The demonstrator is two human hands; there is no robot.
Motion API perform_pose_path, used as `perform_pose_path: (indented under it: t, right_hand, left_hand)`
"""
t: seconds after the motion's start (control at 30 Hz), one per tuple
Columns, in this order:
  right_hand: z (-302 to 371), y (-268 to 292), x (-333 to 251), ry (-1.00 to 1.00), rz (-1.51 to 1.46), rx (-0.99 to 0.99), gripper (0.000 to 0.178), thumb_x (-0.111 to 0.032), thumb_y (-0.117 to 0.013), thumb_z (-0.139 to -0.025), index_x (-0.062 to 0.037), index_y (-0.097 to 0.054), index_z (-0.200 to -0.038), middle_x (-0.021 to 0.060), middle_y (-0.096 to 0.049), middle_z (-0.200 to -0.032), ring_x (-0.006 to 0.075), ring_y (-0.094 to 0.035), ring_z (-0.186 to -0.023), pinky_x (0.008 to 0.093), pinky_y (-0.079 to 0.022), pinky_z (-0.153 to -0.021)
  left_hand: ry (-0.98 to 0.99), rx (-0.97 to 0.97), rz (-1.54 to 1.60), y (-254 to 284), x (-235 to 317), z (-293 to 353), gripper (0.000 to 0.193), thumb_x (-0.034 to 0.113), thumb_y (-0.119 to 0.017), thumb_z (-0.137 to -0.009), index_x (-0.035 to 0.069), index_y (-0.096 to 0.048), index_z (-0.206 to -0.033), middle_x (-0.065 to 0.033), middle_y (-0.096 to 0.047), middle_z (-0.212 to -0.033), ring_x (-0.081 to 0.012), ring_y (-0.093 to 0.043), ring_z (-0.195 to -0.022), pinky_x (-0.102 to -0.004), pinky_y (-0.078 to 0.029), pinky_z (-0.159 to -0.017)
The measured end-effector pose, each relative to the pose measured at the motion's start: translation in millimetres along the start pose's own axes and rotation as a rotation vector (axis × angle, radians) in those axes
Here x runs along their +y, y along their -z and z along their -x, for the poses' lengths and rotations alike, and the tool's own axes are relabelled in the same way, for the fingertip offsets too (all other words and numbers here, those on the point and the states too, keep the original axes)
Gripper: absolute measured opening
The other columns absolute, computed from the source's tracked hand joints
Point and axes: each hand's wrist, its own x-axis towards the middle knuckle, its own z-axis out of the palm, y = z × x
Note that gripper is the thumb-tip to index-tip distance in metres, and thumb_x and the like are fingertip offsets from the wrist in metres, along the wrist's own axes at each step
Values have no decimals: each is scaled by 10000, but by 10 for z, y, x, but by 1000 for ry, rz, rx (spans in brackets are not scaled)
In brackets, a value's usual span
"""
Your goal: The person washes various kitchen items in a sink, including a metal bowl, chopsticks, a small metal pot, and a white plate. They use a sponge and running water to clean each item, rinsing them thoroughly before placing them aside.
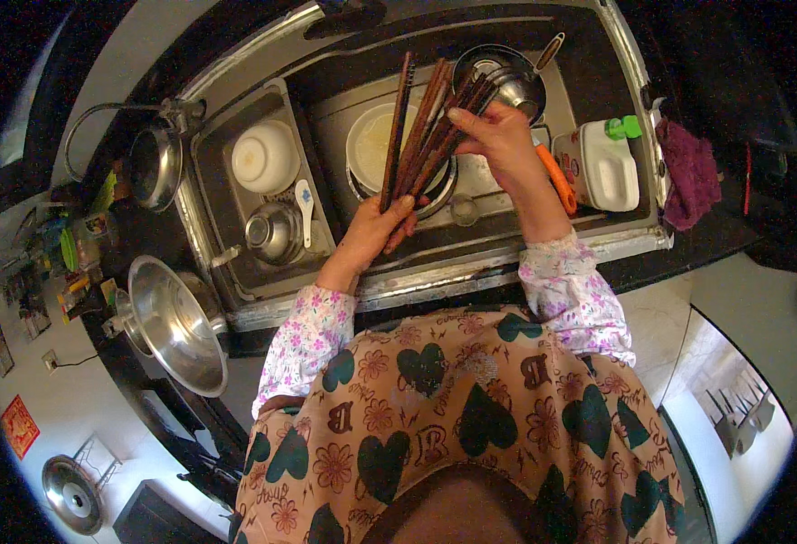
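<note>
Right now I hold a bundle of dark wooden chopsticks (421,127) over the sink (498,245), and both hands are on it. My left hand (376,231) is clenched around the near ends, gripping the whole bunch, while my right hand (498,136) closes its fingers over the far ends from the right. The sticks slant up and away from me, fanned out a little toward their far tips.

Below the bundle in the sink sits a pale plate (376,145), and just beyond my right hand stands a steel pot (512,77) with a long handle. An orange thing (557,181) I cannot make out lies under my right wrist, and a white bottle with a green cap (602,163) lies on the right edge. In the left basin (213,181) are a white bowl (264,156), a steel bowl (273,231) and a white spoon (305,204).

To do this well, I judge that I should keep my left hand firm so no stick slips out, and roll the bunch evenly between my palms, staying over the sink.
</note>
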Motion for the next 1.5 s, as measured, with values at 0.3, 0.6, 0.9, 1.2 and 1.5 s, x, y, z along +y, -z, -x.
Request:
perform_pose_path:
  t: [0.3, 0.6, 0.9, 1.2, 1.5]
  right_hand:
    - [14, -56, 89, 38, 93, 198, 253, -197, -759, -684, -21, -611, -788, 59, -637, -730, 140, -610, -617, 254, -498, -481]
    - [-19, 70, 98, -26, -19, 83, 242, -234, -657, -794, -8, -589, -847, 74, -604, -752, 157, -611, -622, 270, -521, -496]
    - [-15, 111, -57, 125, -145, 290, 285, -254, -497, -897, 1, -547, -1014, 79, -603, -841, 170, -610, -680, 264, -506, -586]
    - [-33, 38, -222, 217, 330, 295, 254, -234, -659, -796, -17, -605, -917, 18, -597, -789, 84, -525, -602, 222, -448, -564]
    - [-336, 97, 125, 335, 344, 266, 308, -320, -731, -706, -41, -666, -821, 26, -621, -659, 97, -554, -579, 249, -441, -534]
  left_hand:
    - [15, 42, 22, 25, -79, 16, 348, 351, -499, -897, 36, -569, -1025, -2, -514, -616, -50, -380, -407, -194, -256, -348]
    - [39, 129, 59, 8, -85, 11, 317, 359, -521, -885, 50, -550, -954, -9, -528, -617, -51, -374, -409, -198, -266, -359]
    - [-20, 158, 72, 119, -100, 85, 280, 319, -518, -892, 52, -563, -962, -6, -518, -614, -54, -368, -402, -200, -268, -359]
    - [-148, 317, -160, 218, -253, 58, 237, 232, -554, -878, 27, -598, -988, -4, -532, -613, -65, -438, -487, -221, -350, -446]
    - [-329, 406, -436, 52, -125, 120, 280, 226, -581, -862, 2, -589, -1030, -17, -551, -633, -89, -493, -560, -244, -416, -538]
